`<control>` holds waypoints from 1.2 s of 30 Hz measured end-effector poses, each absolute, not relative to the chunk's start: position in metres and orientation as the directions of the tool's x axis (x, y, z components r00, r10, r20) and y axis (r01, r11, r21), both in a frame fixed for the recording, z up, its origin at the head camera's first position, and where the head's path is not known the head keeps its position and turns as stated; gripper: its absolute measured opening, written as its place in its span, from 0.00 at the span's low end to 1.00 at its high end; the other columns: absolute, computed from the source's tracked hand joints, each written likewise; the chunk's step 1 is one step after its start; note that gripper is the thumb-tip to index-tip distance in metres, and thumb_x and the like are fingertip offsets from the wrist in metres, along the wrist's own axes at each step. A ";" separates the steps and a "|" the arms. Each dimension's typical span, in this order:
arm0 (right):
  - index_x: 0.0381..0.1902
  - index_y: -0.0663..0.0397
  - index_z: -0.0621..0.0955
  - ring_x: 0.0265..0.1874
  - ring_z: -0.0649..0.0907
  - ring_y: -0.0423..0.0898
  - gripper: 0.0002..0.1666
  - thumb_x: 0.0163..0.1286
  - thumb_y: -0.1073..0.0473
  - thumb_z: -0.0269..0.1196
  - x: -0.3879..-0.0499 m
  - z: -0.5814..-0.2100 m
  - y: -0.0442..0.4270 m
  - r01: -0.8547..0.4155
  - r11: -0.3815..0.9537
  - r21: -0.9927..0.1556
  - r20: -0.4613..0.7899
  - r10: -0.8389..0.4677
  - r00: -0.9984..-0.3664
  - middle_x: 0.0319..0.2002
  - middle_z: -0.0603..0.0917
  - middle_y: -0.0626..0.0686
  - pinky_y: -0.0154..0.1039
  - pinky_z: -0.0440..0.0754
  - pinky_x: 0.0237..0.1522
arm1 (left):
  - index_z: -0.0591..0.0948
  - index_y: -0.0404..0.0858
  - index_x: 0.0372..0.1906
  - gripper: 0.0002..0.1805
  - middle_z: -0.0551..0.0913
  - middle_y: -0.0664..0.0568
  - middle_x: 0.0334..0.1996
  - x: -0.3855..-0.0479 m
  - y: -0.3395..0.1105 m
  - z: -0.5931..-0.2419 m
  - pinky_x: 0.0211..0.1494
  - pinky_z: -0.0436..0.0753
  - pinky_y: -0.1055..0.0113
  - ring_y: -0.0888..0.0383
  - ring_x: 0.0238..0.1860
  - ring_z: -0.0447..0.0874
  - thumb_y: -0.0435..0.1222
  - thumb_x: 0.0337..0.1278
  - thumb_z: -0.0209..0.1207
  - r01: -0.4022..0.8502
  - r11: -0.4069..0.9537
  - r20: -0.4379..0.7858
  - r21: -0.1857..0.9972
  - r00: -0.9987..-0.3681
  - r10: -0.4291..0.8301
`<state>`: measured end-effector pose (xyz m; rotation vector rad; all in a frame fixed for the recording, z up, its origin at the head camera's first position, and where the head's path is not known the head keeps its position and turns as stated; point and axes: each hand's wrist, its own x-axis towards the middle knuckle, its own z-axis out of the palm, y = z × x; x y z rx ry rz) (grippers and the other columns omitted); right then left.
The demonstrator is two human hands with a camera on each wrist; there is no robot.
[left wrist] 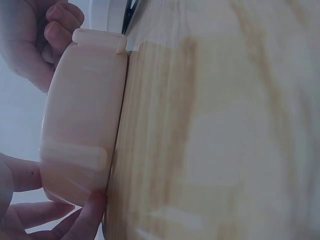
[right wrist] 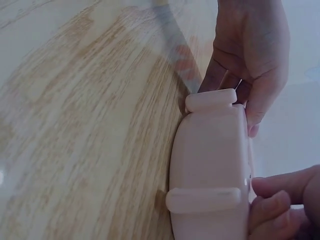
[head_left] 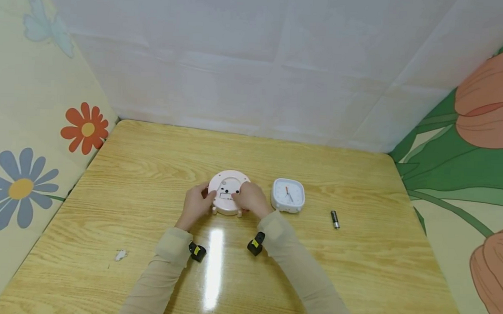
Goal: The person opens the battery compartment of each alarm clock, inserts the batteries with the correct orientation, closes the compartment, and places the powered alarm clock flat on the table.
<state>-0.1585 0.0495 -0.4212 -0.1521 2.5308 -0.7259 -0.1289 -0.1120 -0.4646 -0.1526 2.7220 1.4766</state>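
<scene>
A round pink alarm clock [head_left: 229, 208] lies face down on the table, its back with small dark knobs and a rectangular battery compartment [head_left: 226, 196] facing up. Two stubby feet stick out on its near side. My left hand [head_left: 196, 203] grips the clock's left edge, thumb on the back and fingers around the side. From the right, my right hand [head_left: 252, 197] holds the clock with curled fingers, its thumb by the compartment's right end. In the right wrist view, the thumb and bent fingers of the right hand [right wrist: 285, 205] touch the back; whether anything small is between them is hidden.
Just right of the hands stands a white square alarm clock [head_left: 288, 195]. Farther right lies a black and silver battery [head_left: 335, 219]. A small white scrap [head_left: 121, 255] is at the table's left front. A white sheet [head_left: 254, 83] hangs behind the wooden table [head_left: 160, 149].
</scene>
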 end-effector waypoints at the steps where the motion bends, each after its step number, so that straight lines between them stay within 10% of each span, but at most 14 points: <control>1: 0.18 0.56 0.75 0.11 0.70 0.40 0.18 0.65 0.53 0.57 -0.158 -0.421 0.050 0.020 0.852 -0.523 -0.421 -0.238 -0.875 0.13 0.74 0.49 0.31 0.67 0.13 | 0.72 0.27 0.55 0.22 0.78 0.42 0.34 -0.129 -0.112 -0.465 0.34 0.76 0.66 0.53 0.33 0.73 0.34 0.58 0.55 -0.103 0.542 -0.081 0.834 -0.995 -0.066; 13: 0.33 0.52 0.84 0.30 0.77 0.42 0.09 0.57 0.55 0.65 -0.155 -0.425 0.050 -0.204 0.810 -0.549 -0.184 -0.356 -0.916 0.32 0.83 0.48 0.35 0.74 0.34 | 0.72 0.27 0.55 0.22 0.79 0.41 0.35 -0.128 -0.112 -0.464 0.36 0.76 0.64 0.52 0.35 0.74 0.34 0.58 0.55 -0.099 0.546 -0.077 0.832 -0.995 -0.064; 30: 0.35 0.55 0.84 0.08 0.73 0.34 0.08 0.63 0.58 0.60 -0.149 -0.433 0.044 -0.364 0.812 -0.456 -0.075 -0.443 -0.894 0.27 0.84 0.50 0.31 0.74 0.26 | 0.72 0.26 0.55 0.21 0.79 0.41 0.34 -0.127 -0.113 -0.463 0.33 0.75 0.66 0.53 0.33 0.74 0.34 0.58 0.55 -0.087 0.549 -0.065 0.831 -0.996 -0.059; 36: 0.33 0.54 0.84 0.22 0.80 0.41 0.07 0.63 0.59 0.59 -0.145 -0.437 0.045 -0.455 0.790 -0.412 0.058 -0.475 -0.878 0.28 0.84 0.49 0.36 0.77 0.32 | 0.72 0.27 0.55 0.21 0.78 0.41 0.33 -0.128 -0.112 -0.463 0.33 0.76 0.65 0.53 0.33 0.74 0.34 0.58 0.55 -0.099 0.545 -0.076 0.833 -0.995 -0.063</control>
